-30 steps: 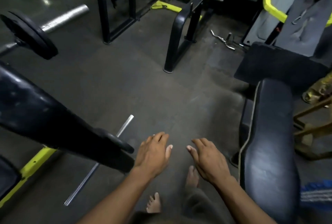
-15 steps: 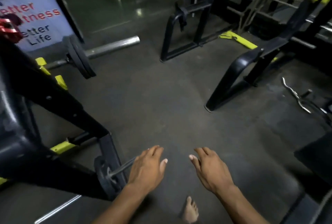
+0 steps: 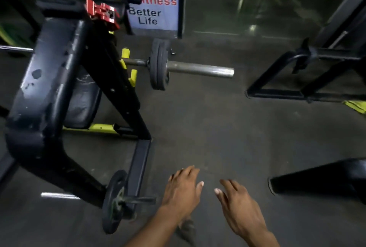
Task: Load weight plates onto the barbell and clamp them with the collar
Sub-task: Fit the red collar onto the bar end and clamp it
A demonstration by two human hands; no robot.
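My left hand (image 3: 183, 189) and my right hand (image 3: 236, 205) hang low over the dark floor (image 3: 208, 127), palms down, fingers loosely spread; neither grip holds anything. The barbell (image 3: 200, 68) lies across the far part of the floor, its bare steel sleeve pointing right, with two black weight plates (image 3: 158, 64) pushed up against its inner stop. The sleeve outside those plates is bare. A red collar (image 3: 103, 14) sits on top of the black rack frame (image 3: 49, 80) at the upper left, well apart from the barbell sleeve and from both my hands. Nearer me, just left of my left hand, a smaller plate (image 3: 113, 201) stands on a thin bar (image 3: 138, 200) low by the foot of the frame. Behind the barbell stands a sign (image 3: 152, 4) reading "Better Fitness Better Life"
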